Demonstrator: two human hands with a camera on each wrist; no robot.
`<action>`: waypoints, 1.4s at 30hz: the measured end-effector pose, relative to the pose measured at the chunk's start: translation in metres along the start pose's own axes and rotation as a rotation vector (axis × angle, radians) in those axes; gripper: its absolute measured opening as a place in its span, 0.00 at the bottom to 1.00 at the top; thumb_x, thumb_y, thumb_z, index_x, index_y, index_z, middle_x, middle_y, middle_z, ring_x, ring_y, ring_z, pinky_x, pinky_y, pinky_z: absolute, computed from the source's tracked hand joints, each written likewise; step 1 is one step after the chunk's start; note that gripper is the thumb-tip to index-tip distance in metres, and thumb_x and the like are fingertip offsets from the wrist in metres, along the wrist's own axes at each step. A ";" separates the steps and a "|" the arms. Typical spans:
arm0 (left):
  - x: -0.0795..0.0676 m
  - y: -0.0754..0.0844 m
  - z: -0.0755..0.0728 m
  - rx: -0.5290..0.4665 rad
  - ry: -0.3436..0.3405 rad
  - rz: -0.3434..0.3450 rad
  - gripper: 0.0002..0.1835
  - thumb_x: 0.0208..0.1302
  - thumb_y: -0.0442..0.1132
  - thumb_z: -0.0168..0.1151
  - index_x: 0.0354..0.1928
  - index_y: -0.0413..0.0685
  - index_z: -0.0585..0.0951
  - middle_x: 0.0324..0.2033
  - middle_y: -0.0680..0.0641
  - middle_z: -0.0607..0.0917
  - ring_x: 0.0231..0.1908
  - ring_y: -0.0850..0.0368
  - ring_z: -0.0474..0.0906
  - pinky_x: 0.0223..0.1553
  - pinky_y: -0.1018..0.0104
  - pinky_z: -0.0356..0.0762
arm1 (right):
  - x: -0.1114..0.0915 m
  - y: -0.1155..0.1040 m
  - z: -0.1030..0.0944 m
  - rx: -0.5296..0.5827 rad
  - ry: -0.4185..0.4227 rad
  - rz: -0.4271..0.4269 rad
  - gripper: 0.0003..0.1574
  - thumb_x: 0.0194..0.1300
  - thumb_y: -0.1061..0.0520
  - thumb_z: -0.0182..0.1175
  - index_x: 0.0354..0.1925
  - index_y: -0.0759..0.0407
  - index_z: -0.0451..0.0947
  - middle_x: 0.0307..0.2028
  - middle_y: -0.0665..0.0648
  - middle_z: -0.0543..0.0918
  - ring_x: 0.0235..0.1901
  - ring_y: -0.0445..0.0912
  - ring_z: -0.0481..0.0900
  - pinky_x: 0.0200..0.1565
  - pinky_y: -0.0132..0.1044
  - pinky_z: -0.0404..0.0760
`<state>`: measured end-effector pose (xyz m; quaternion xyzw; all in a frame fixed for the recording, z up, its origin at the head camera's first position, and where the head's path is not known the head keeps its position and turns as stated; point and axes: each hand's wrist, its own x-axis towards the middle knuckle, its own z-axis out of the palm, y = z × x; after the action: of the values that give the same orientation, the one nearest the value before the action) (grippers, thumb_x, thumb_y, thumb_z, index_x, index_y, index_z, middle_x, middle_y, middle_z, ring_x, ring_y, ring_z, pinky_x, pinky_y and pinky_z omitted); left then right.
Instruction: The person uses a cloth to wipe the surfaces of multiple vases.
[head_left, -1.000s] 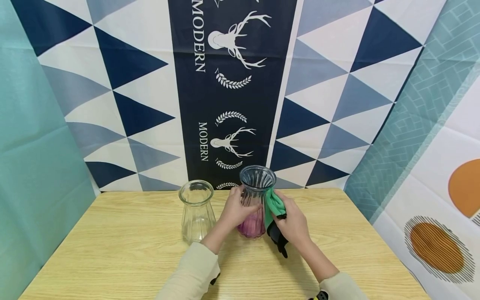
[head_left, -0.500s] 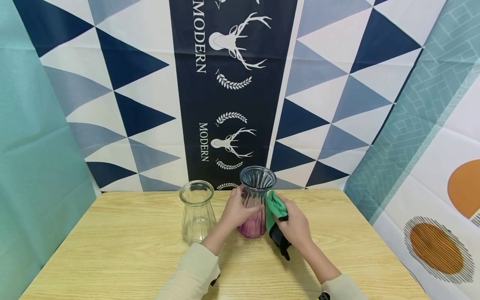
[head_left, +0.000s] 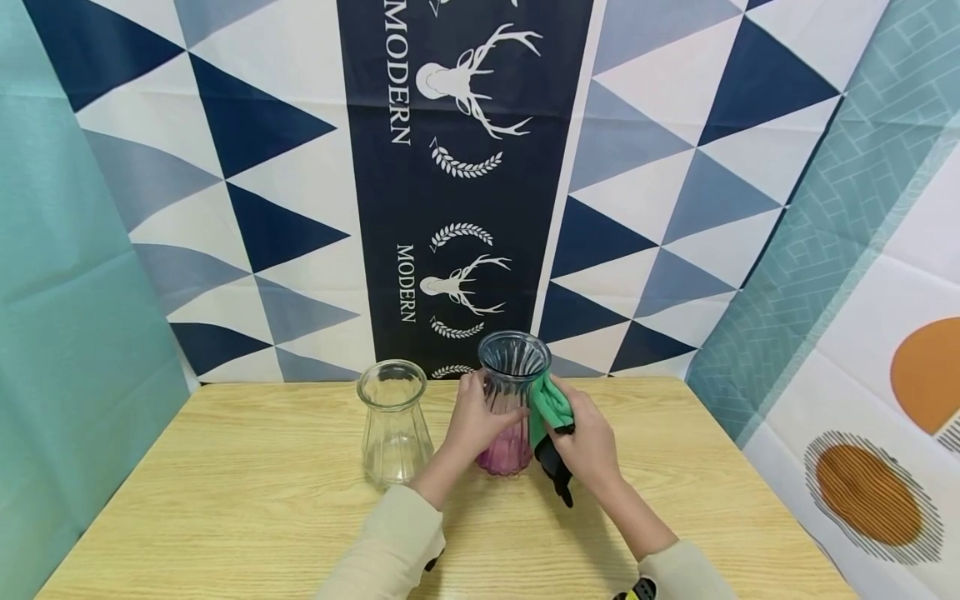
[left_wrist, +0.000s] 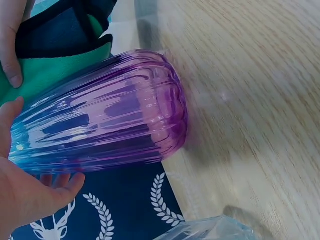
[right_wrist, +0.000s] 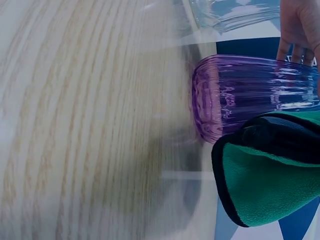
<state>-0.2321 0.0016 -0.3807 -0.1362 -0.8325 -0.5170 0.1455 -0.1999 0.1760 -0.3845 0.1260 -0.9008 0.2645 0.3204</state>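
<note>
Toward the back edge of the wooden tabletop (head_left: 225,517), a ribbed blue-to-purple vase (left_wrist: 110,115) is stood upright; a clear glass vase (head_left: 395,446) is set near it, nearer the left edge. A green cloth (head_left: 551,404) with black trim is held bunched against the coloured vase's right side by the right hand (head_left: 588,439). The coloured vase is gripped, thumb across its front, by the left hand (head_left: 474,421)
</note>
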 end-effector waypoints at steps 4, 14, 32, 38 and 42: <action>0.001 -0.001 0.000 -0.021 -0.020 -0.009 0.44 0.44 0.49 0.74 0.62 0.37 0.66 0.53 0.38 0.69 0.55 0.46 0.70 0.59 0.51 0.71 | -0.003 0.002 0.002 0.000 -0.049 0.010 0.38 0.53 0.62 0.67 0.62 0.52 0.69 0.49 0.63 0.79 0.47 0.56 0.79 0.44 0.54 0.80; 0.002 0.001 -0.003 -0.013 -0.038 -0.014 0.43 0.46 0.46 0.72 0.63 0.36 0.66 0.52 0.38 0.71 0.55 0.45 0.71 0.59 0.50 0.70 | -0.015 0.018 0.013 -0.012 -0.112 -0.015 0.40 0.51 0.63 0.68 0.63 0.51 0.69 0.47 0.61 0.80 0.46 0.54 0.79 0.43 0.52 0.80; 0.003 -0.002 -0.003 -0.036 -0.047 -0.012 0.42 0.45 0.42 0.71 0.62 0.37 0.64 0.54 0.37 0.72 0.57 0.44 0.70 0.61 0.51 0.69 | -0.008 0.015 0.013 0.101 -0.074 0.030 0.37 0.54 0.54 0.69 0.61 0.52 0.70 0.52 0.62 0.79 0.48 0.57 0.79 0.45 0.55 0.79; 0.003 0.000 -0.004 -0.037 -0.063 -0.034 0.42 0.45 0.42 0.71 0.63 0.37 0.63 0.55 0.37 0.71 0.58 0.45 0.69 0.61 0.50 0.68 | -0.006 0.013 0.011 0.182 -0.052 0.098 0.34 0.57 0.49 0.66 0.61 0.55 0.70 0.53 0.63 0.79 0.49 0.58 0.79 0.45 0.54 0.79; 0.004 0.000 -0.003 -0.026 -0.057 -0.029 0.42 0.45 0.41 0.71 0.63 0.37 0.63 0.55 0.37 0.72 0.58 0.45 0.69 0.62 0.51 0.68 | -0.002 0.012 0.010 0.202 -0.015 0.094 0.32 0.58 0.51 0.66 0.60 0.56 0.71 0.52 0.63 0.79 0.49 0.57 0.79 0.45 0.53 0.79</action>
<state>-0.2353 -0.0014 -0.3783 -0.1407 -0.8314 -0.5256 0.1125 -0.2084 0.1803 -0.3972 0.1174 -0.8770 0.3674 0.2866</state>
